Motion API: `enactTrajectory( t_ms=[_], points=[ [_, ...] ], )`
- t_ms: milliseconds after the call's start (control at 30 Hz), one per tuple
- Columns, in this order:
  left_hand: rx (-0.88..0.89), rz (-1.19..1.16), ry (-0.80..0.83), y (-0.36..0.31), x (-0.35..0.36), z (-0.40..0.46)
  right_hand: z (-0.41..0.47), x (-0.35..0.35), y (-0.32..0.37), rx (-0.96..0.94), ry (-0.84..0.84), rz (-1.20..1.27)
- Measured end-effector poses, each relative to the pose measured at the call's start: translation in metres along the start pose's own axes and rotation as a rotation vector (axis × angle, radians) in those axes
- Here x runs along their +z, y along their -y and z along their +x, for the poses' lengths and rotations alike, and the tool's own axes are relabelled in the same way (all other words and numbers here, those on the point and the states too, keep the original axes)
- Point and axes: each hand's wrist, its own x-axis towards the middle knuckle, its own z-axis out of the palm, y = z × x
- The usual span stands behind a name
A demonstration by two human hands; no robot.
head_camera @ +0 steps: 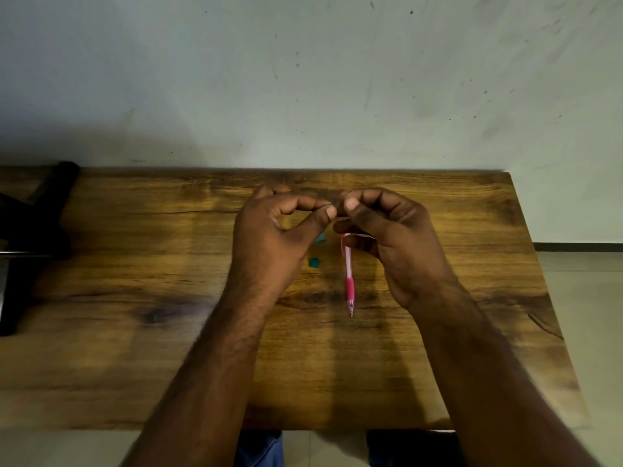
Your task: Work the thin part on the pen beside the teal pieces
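Head view: wooden table (135, 332) set against a pale, scuffed wall (303, 79), with a dark, blurred object (37, 227) at the far left edge. Two small teal pieces (314, 262) on the tabletop between the hands, one partly covered by the left thumb. Pink pen (349, 281) hanging almost upright just beside them, tip down and close over the wood, pink grip sleeve near the tip, top end tucked into the right hand (387, 237). Lower fingers of that hand curled round the pen's top; thumb and forefinger raised and bent toward the other hand, whether pinching something small of their own, impossible to tell. Left hand (269, 237) raised over the table's middle, thumb and forefinger curled into a ring with tips meeting, nearly touching the right thumb; anything held between those tips too small or hidden to make out. Both forearms bare, reaching in from the near edge, blocking much of the table's near middle. Blue trouser fabric (263, 449) below the table's near edge.
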Motion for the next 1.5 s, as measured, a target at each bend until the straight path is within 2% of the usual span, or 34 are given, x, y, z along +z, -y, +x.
enactTrajectory(
  t_ms=[300, 467, 567, 633, 733, 867, 1033, 1167, 1333, 1500],
  points=[
    [0.014, 0.036, 0.009, 0.000, 0.004, -0.002, 0.000, 0.003, 0.000, -0.020, -0.042, -0.024],
    [-0.095, 0.082, 0.035, -0.003, 0.011, -0.006, 0.002, -0.001, 0.006, -0.049, -0.265, 0.066],
    [-0.159, 0.220, 0.070, -0.007, 0.020, -0.011, 0.003, -0.007, 0.009, -0.029, -0.392, 0.139],
    [-0.115, 0.368, 0.095, -0.008, 0.029, -0.016, 0.003, -0.009, 0.009, -0.005, -0.438, 0.181],
    [-0.008, 0.600, 0.118, -0.008, 0.041, -0.022, 0.003, -0.009, 0.007, 0.021, -0.467, 0.203],
    [-0.055, 0.713, 0.140, -0.005, 0.046, -0.024, 0.004, -0.010, 0.007, 0.034, -0.465, 0.192],
    [-0.108, 0.672, 0.127, -0.003, 0.048, -0.023, 0.003, -0.010, 0.009, 0.042, -0.454, 0.209],
    [-0.069, 0.621, 0.101, -0.007, 0.044, -0.021, 0.002, -0.010, 0.011, 0.033, -0.436, 0.233],
    [0.063, 0.376, 0.000, -0.015, 0.025, -0.014, 0.000, -0.008, 0.017, -0.004, -0.350, 0.313],
    [0.089, 0.238, -0.009, -0.014, 0.013, -0.011, -0.004, 0.001, 0.020, -0.063, -0.253, 0.267]
  ],
)
